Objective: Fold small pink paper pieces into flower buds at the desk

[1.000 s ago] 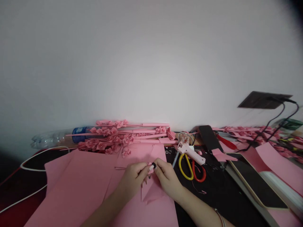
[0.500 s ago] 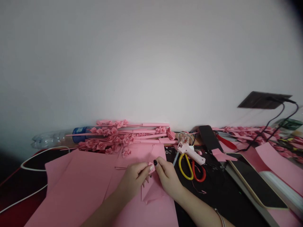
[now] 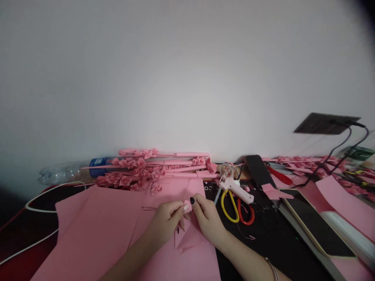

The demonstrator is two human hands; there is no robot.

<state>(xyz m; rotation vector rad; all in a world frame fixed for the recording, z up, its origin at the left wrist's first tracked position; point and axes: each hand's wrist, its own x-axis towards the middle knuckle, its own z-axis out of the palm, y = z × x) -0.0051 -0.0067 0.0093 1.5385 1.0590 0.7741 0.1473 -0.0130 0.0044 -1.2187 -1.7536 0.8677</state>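
Between my two hands is a small folded piece of pink paper (image 3: 187, 206). My left hand (image 3: 167, 218) pinches it between thumb and forefinger. My right hand (image 3: 207, 216) is closed at the paper's right side, its dark-nailed thumb by the edge; what its fingertips hold is partly hidden. Below the hands lie large pink paper sheets (image 3: 158, 255). A small pink paper rose (image 3: 156, 189) rests just beyond my left hand, near thin dark wire stems (image 3: 149, 208).
Paper flowers (image 3: 125, 177) are piled along the wall beside a plastic bottle (image 3: 66, 172). To the right are a pink glue gun (image 3: 238, 190), scissors with yellow and red handles (image 3: 230, 207), a black phone (image 3: 259, 171) and a larger phone (image 3: 319, 222). A white cable (image 3: 41, 210) loops at left.
The fingers have shifted slightly around the small pink paper, and the left hand's lower fingers have curled differently. Both hands stay in the same place; the things on the table have not moved.
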